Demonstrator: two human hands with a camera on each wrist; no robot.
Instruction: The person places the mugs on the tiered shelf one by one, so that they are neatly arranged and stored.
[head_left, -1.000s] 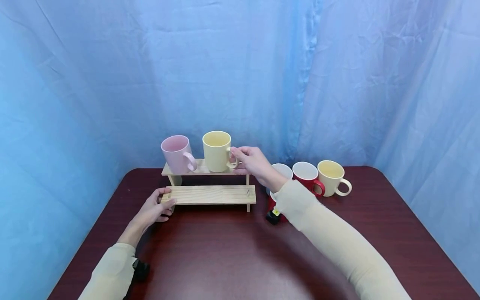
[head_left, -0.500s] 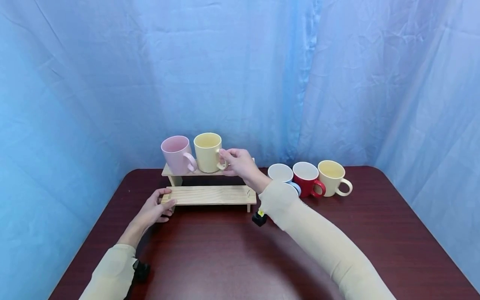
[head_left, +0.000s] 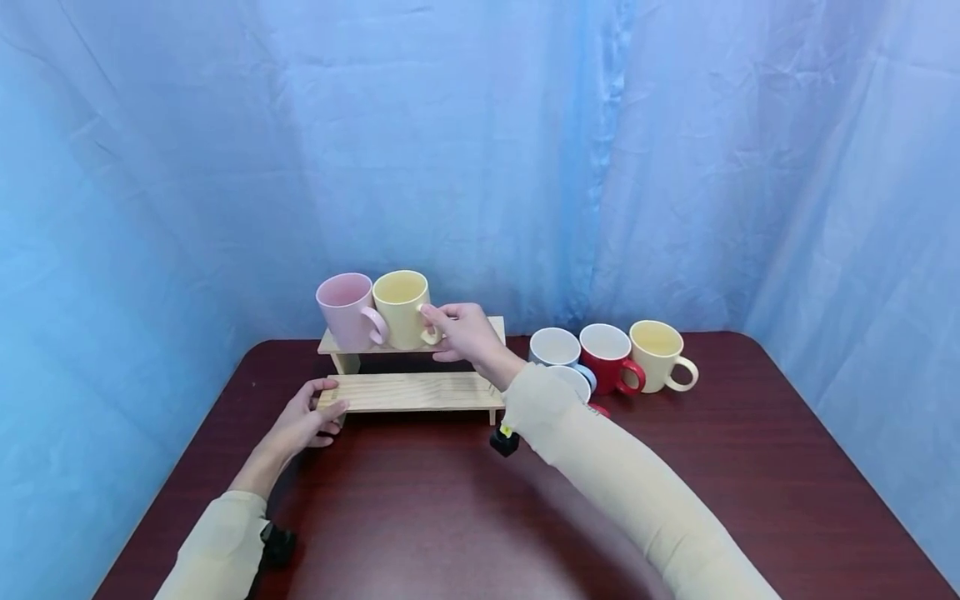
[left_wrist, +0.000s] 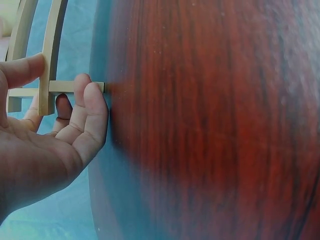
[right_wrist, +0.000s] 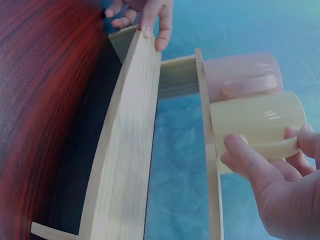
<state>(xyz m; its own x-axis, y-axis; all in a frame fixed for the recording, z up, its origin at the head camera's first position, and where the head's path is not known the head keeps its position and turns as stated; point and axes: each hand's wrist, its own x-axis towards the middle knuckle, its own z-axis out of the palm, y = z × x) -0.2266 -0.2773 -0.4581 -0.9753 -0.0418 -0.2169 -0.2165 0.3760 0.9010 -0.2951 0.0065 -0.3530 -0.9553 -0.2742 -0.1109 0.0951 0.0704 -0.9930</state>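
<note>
A two-tier wooden rack (head_left: 412,392) stands on the table. On its upper shelf a pink mug (head_left: 348,317) sits at the left end, and a yellow mug (head_left: 403,312) stands upright close beside it. My right hand (head_left: 468,337) pinches the yellow mug's handle, which the right wrist view shows partly covered by fingers. At the left end of the lower shelf, my left hand (head_left: 300,421) grips the board, thumb on one face and fingers beneath. In the left wrist view the left thumb presses the board's edge and other fingers curl by the rack's leg (left_wrist: 70,87).
To the right of the rack stand a light blue mug (head_left: 555,346), a red mug (head_left: 606,367) and another yellow mug (head_left: 654,358). A second red mug with a white inside (head_left: 572,380) is mostly hidden behind the right sleeve. Blue curtains (head_left: 480,150) hang behind the table.
My right hand has slid the yellow mug leftward along the upper shelf, up close to the pink mug. The left hand has kept its grip on the lower shelf.
</note>
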